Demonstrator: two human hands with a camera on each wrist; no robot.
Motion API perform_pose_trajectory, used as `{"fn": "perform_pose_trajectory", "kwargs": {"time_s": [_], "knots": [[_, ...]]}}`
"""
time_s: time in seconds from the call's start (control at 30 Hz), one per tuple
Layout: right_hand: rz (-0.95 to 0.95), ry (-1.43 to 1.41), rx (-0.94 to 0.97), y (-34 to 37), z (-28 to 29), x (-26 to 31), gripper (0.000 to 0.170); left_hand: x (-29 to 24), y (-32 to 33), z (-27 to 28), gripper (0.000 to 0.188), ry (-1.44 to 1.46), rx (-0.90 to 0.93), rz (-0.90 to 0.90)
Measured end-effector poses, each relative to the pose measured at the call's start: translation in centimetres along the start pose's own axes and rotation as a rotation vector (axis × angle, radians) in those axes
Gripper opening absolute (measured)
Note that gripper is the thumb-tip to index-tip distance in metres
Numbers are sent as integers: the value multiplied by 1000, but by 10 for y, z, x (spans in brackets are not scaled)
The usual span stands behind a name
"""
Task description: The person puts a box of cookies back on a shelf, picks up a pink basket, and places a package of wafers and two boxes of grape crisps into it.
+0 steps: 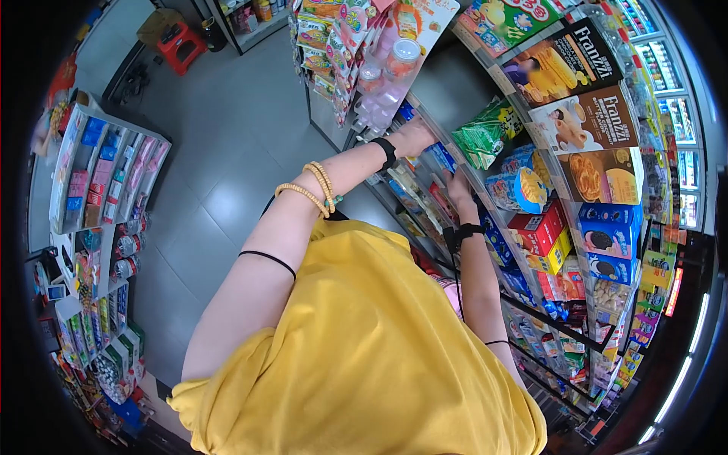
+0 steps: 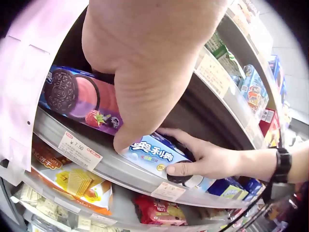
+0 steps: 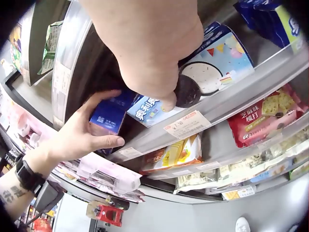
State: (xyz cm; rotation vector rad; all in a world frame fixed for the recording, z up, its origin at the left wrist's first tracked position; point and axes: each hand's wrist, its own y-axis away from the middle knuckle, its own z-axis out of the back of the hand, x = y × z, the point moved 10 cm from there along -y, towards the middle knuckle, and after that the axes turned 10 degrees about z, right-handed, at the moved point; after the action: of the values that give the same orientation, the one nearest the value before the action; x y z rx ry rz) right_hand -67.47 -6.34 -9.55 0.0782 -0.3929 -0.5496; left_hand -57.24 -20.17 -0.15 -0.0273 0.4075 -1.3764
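Pale-blue cookie box shows multicoloured pennants; berry cookie box blends blue, purple, pink; shirt plain yellow, wristbands black.

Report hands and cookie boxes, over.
Left hand holds berry box. Right hand grips pale-blue box. Shelf lip along box fronts.

Left grip, seemingly round berry-print box

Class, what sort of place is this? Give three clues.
Probably a convenience shop: the price tags, Oreo boxes and Franzzi boxes suggest things are sold here.
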Motion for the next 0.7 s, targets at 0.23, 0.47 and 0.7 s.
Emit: {"fn": "perform_pose_trajectory", "kwargs": {"time_s": [0.23,0.47,0.7], "knots": [[90,-5,-57,1,-9,-29,65,0,2,6,64,-2,-73,-12],[48,-150,17,17,-12,-43,70,11,-4,-46,70,-38,-107,-32],[44,-135,2,28,1,-29,78,25,-1,-49,82,-129,96,27]]}}
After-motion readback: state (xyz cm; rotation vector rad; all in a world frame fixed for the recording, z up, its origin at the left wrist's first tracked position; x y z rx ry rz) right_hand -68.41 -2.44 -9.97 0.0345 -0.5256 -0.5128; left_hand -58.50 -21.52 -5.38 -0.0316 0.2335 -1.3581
